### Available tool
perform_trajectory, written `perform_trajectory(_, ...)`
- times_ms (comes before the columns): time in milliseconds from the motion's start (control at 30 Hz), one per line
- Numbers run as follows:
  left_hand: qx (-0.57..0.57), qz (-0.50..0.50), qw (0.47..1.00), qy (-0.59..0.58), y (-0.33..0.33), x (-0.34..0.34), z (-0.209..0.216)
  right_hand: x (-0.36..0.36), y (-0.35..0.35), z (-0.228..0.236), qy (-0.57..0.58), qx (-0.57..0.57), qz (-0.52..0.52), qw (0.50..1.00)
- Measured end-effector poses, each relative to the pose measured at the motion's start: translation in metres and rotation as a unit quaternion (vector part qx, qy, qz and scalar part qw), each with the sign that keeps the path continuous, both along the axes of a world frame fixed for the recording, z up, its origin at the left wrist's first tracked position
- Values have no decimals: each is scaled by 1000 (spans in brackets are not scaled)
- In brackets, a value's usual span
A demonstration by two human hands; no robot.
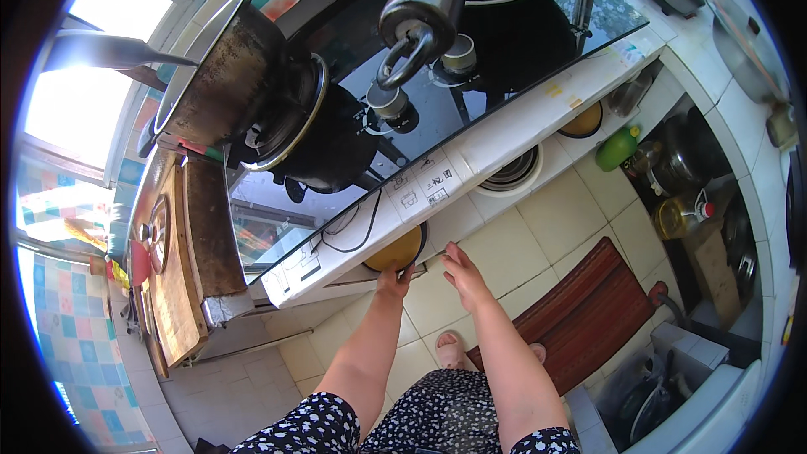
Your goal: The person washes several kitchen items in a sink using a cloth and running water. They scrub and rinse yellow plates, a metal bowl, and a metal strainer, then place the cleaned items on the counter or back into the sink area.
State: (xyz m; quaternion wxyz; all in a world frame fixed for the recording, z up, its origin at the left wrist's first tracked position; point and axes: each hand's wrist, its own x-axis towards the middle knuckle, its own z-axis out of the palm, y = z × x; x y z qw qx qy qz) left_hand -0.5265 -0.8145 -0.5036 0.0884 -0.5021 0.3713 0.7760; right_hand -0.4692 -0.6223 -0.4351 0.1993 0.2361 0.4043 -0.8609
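Below the counter's front edge, a round yellow bowl (393,250) with a dark rim is partly hidden by the overhanging edge. My left hand (393,279) is closed on its near side, fingers at the rim. To the right of the bowl, my right hand (462,273) pinches something thin and dark (439,254) between thumb and fingers. That thin piece points toward the bowl's rim; its kind is too small to make out.
A glass-topped gas stove (403,143) carries a large pot (231,71) on its left burner. A metal pan handle (424,13) juts over the front. Wooden boards (181,261) lie at left. Stacked bowls (511,172), a green bottle (618,150) and an oil jug (679,215) stand lower right. A red mat (576,311) covers some floor.
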Motion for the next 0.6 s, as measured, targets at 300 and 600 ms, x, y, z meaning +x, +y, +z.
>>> perform_trajectory(300,133,-211,968,-26,27,31,130,-1,4,102,2,-119,-52,992)
perform_trajectory(600,76,-163,952,249,-1,12,377,-31,26,341,96,-116,62,987)
